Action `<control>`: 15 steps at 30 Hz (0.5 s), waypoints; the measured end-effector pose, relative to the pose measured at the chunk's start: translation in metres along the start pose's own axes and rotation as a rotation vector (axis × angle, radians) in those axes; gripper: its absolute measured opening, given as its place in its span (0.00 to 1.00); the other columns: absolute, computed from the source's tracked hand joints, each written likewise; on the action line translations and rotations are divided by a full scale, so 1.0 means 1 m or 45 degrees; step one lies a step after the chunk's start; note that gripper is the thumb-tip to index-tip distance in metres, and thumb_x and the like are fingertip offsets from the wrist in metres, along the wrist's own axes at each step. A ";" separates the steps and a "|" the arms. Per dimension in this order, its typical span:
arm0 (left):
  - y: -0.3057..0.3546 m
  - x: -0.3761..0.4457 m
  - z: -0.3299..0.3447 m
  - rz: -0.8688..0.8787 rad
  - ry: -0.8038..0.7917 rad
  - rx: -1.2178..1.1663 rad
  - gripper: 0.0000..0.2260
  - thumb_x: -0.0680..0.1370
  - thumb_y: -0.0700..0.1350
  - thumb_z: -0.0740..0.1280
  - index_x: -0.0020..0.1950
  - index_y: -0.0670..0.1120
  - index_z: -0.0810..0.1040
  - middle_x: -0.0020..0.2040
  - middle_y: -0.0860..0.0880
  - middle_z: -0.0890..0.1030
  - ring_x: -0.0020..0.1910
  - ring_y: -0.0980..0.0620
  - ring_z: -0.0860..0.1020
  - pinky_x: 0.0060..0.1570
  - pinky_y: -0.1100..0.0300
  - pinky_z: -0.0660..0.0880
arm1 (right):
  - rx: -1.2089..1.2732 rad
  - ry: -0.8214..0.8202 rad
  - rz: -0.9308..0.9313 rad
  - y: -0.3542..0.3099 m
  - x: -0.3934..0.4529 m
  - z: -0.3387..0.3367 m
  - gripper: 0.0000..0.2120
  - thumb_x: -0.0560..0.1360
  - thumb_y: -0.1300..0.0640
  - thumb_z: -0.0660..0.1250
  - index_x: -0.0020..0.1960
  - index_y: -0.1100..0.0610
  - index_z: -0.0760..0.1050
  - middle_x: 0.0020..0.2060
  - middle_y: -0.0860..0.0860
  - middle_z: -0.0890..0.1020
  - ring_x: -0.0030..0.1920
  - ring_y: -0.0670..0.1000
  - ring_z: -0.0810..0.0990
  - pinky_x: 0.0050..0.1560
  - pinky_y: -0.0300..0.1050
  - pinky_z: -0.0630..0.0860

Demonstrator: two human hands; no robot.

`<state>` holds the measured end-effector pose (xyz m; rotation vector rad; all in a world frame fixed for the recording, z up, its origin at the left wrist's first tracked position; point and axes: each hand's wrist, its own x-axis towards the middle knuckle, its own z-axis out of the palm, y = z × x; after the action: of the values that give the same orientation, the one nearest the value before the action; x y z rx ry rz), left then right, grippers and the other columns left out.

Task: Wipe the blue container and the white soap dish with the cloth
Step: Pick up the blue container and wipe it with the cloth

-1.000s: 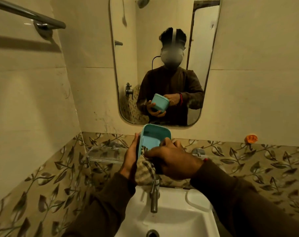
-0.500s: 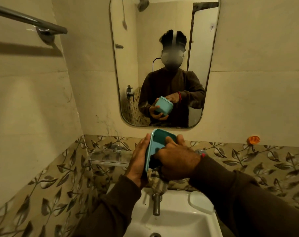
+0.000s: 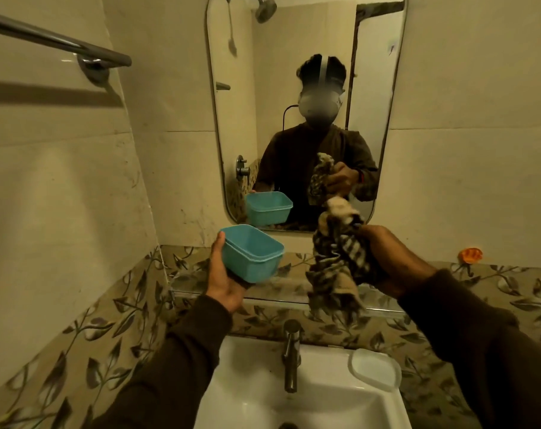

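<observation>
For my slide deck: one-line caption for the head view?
Left hand holds blue container, right hand holds cloth above sink.

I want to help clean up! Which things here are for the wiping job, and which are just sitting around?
For the job:
- blue container, in the left hand
- cloth, in the right hand
- white soap dish, on the sink's corner

Just sitting around:
- tap
- mirror
- towel rail
- orange thing on the wall
</observation>
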<state>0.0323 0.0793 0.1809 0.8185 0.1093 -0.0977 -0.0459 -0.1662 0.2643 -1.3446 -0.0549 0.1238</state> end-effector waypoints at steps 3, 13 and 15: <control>0.018 0.016 -0.006 0.138 0.133 0.025 0.28 0.81 0.61 0.59 0.74 0.45 0.73 0.68 0.37 0.78 0.63 0.38 0.77 0.56 0.45 0.77 | 0.339 -0.019 -0.001 0.013 0.001 -0.017 0.13 0.78 0.52 0.57 0.47 0.58 0.76 0.37 0.57 0.79 0.40 0.55 0.76 0.43 0.44 0.76; 0.005 0.073 -0.053 0.048 0.447 0.315 0.25 0.84 0.56 0.51 0.76 0.44 0.66 0.71 0.37 0.74 0.68 0.36 0.74 0.70 0.38 0.70 | 0.364 0.010 0.240 0.066 -0.017 -0.044 0.28 0.72 0.39 0.67 0.59 0.60 0.80 0.54 0.60 0.83 0.53 0.59 0.83 0.55 0.55 0.79; 0.001 0.078 -0.056 0.037 0.453 0.308 0.24 0.84 0.53 0.50 0.76 0.42 0.65 0.71 0.35 0.74 0.68 0.36 0.74 0.70 0.39 0.71 | 0.394 -0.001 0.284 0.076 -0.021 -0.047 0.29 0.72 0.37 0.68 0.61 0.59 0.79 0.55 0.61 0.82 0.55 0.60 0.81 0.60 0.57 0.75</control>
<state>0.1061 0.1175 0.1335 1.0737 0.4276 0.0646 -0.0660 -0.1980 0.1807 -1.0380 0.1101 0.3089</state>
